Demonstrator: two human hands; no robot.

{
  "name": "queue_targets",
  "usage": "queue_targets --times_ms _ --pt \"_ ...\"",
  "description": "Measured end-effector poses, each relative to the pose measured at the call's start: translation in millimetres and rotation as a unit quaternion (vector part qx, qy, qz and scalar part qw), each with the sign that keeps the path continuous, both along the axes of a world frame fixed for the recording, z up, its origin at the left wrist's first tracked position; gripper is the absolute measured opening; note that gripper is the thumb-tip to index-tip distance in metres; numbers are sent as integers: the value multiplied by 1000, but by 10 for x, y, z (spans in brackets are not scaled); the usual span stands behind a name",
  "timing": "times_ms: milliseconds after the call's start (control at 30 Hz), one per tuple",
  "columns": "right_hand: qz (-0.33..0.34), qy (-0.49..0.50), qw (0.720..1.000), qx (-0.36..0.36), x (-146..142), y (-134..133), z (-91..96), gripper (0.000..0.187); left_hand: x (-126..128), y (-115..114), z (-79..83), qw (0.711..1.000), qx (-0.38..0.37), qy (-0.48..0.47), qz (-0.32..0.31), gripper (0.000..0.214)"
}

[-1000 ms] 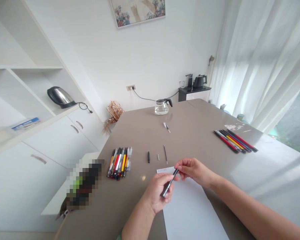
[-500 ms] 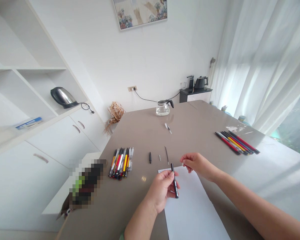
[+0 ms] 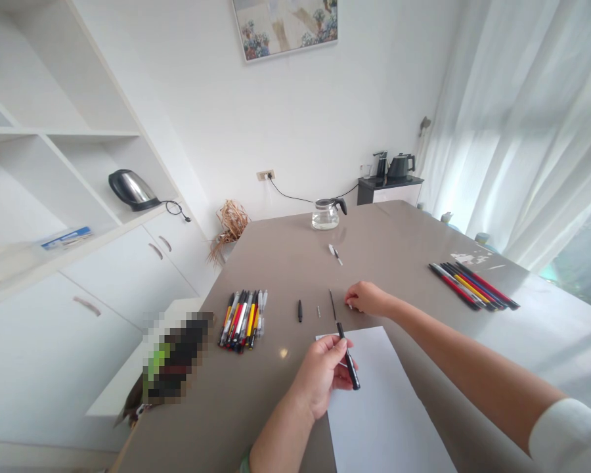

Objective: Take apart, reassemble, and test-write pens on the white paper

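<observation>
My left hand (image 3: 320, 371) is closed round a black pen barrel (image 3: 351, 368), held tilted above the white paper (image 3: 387, 410). Further forward, my right hand (image 3: 372, 299) is down at the tabletop with thumb and fingers pinched on a small whitish piece (image 3: 349, 306), too small to name. Just left of that hand lies a thin dark pen refill (image 3: 332, 302), its near end by the barrel's top. Beside it are a small spring (image 3: 318, 311) and a black tapered pen section (image 3: 300, 311).
On the left of the table (image 3: 285, 263) lies a pile of assorted pens (image 3: 243, 320). A row of coloured pens (image 3: 473, 286) is at the right. Ahead are a white-and-dark pen piece (image 3: 335, 254) and a glass pot (image 3: 326, 215) holding clear liquid.
My right hand has moved forward and slightly left, from above the paper's far edge down to the table by the refill. My left hand keeps the barrel, and the view has shifted slightly.
</observation>
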State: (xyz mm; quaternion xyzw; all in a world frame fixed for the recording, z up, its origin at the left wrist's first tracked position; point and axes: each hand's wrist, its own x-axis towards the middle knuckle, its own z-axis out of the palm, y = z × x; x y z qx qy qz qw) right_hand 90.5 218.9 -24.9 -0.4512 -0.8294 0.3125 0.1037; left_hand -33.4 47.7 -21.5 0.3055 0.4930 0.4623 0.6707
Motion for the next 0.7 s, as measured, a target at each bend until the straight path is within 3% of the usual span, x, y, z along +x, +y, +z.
queue_targets --times_ms 267,433,567,700 --pt "-12 7 1000 -7 31 -4 -23 19 -11 -5 4 1000 11 -6 4 36" --pt "-30 29 999 22 24 -85 118 18 -12 -3 20 1000 25 -1 17 35" --pt "-54 64 995 51 107 -443 310 31 -13 -8 61 995 66 16 76 33" --pt "20 147 986 -77 213 -955 388 40 -19 -5 95 985 97 33 138 31"
